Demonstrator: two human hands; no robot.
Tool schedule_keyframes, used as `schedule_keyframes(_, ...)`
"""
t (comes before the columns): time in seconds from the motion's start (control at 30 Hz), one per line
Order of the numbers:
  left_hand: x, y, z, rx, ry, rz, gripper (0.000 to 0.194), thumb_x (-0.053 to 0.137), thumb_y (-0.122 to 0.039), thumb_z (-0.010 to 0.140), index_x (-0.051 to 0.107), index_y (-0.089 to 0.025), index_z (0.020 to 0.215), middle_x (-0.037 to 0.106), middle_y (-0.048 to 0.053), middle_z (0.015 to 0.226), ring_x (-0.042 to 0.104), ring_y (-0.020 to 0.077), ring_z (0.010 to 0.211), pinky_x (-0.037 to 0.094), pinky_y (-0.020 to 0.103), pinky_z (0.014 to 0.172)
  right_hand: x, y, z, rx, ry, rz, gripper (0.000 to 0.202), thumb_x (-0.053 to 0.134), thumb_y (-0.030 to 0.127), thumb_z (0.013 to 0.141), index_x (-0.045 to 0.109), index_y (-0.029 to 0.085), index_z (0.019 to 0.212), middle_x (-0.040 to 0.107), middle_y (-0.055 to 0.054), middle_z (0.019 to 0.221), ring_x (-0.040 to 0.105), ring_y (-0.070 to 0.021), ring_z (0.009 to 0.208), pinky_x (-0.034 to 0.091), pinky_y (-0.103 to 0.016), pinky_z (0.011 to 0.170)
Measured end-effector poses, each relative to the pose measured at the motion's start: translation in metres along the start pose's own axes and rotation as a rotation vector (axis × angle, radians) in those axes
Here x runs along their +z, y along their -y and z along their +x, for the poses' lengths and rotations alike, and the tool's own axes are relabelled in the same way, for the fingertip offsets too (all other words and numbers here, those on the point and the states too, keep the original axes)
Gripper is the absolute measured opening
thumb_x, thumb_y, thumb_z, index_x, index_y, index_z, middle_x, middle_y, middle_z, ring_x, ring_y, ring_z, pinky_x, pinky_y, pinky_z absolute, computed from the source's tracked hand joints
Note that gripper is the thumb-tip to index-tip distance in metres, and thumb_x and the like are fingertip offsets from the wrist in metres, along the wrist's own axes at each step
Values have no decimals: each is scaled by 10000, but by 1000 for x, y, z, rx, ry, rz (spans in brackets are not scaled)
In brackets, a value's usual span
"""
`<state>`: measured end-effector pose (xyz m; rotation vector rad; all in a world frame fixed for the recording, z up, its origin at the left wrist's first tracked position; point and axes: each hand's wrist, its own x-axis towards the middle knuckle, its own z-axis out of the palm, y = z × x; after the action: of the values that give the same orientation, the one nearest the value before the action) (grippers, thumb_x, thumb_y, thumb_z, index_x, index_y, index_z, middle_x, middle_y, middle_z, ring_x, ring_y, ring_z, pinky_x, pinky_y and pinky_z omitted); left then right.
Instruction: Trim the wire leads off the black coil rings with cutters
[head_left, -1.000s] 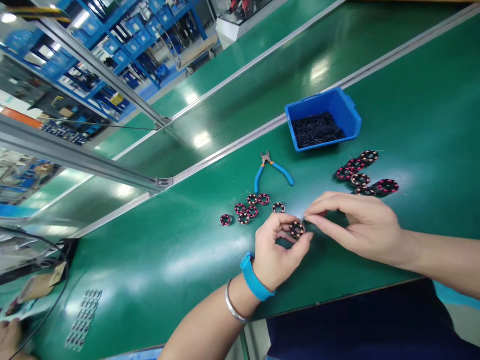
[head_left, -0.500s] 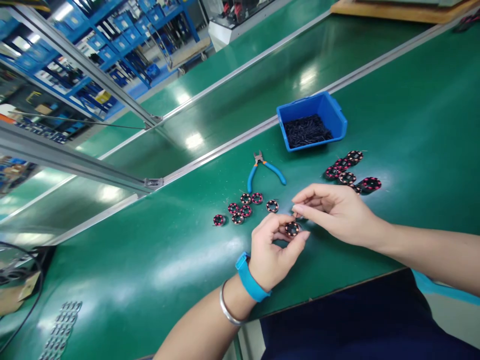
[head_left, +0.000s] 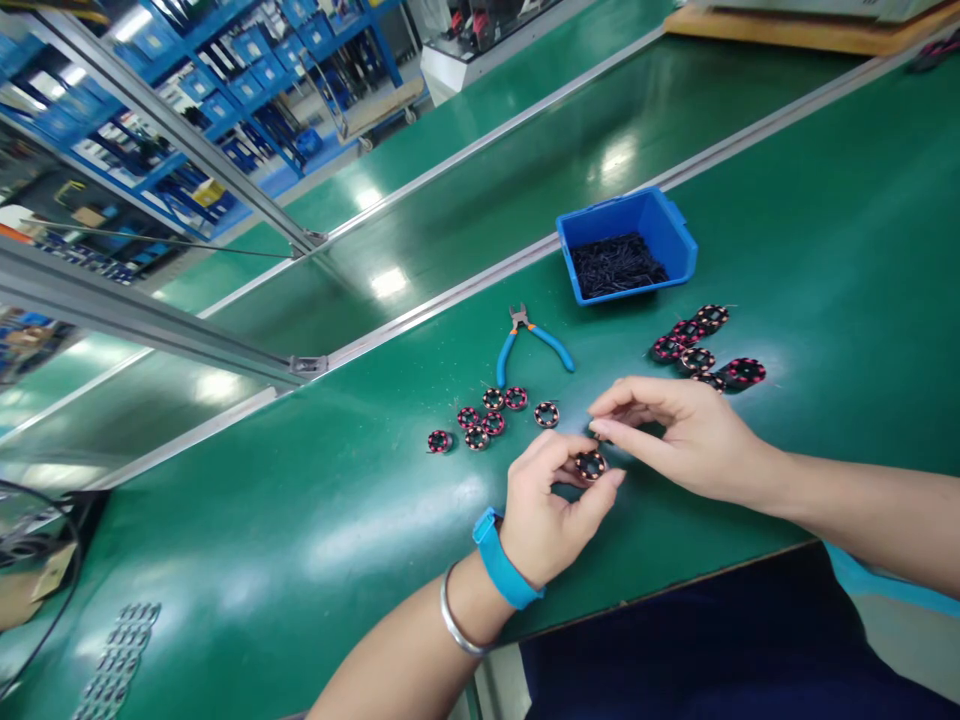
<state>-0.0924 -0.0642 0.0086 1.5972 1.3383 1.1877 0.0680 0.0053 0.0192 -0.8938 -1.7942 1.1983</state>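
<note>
My left hand (head_left: 551, 500) grips a small ring-shaped motor stator (head_left: 590, 465) with copper windings between thumb and fingers. Just above it, my right hand (head_left: 664, 430) is closed in a pinch at the stator's upper edge, where a thin wire end seems to be; the fingertips hide most of it. Left of the hands lies a loose group of similar wound stators (head_left: 493, 424), some copper-coloured and some red. One copper stator (head_left: 547, 414) sits alone nearer the hands. Beyond the right hand is a second cluster of stators (head_left: 697, 360).
Blue-handled cutters (head_left: 519, 318) lie with handles spread behind the left group. A blue bin (head_left: 679, 255) of short black pieces stands further back. Metal parts (head_left: 120, 655) lie in rows at the lower left. An aluminium frame post (head_left: 150, 315) rises at the left.
Both hands and the held stator have shifted very slightly right and down in view. The right hand's pinch stays at the stator's upper edge.
</note>
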Motion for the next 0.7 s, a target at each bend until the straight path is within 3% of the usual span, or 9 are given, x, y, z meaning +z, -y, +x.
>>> schedule_keyframes(0.2,-1,-1,0,51,15,72,109,731,-189,798,685,-156,891,623,12,744,608,99,633,565,195,587,-4,2,-1,-150,21,-150,63,643,187,844,689,199,802,717,3,704,668,-114,606,559,-199,585)
schedule_keyframes(0.53,1,2,-1,37,-20,63,171,739,-214,787,632,-180,916,647,3,769,631,103,649,578,198,594,-8,0,0,-158,96,-177,101,660,229,865,695,206,774,720,10,676,661,-116,586,525,-202,556)
schedule_keyframes(0.7,3,1,-1,17,-59,0,212,758,-187,756,590,-183,885,663,-17,760,650,91,641,583,178,596,-22,-5,2,-392,205,-330,197,552,189,941,693,180,1079,742,-59,893,694,-154,782,540,-251,701)
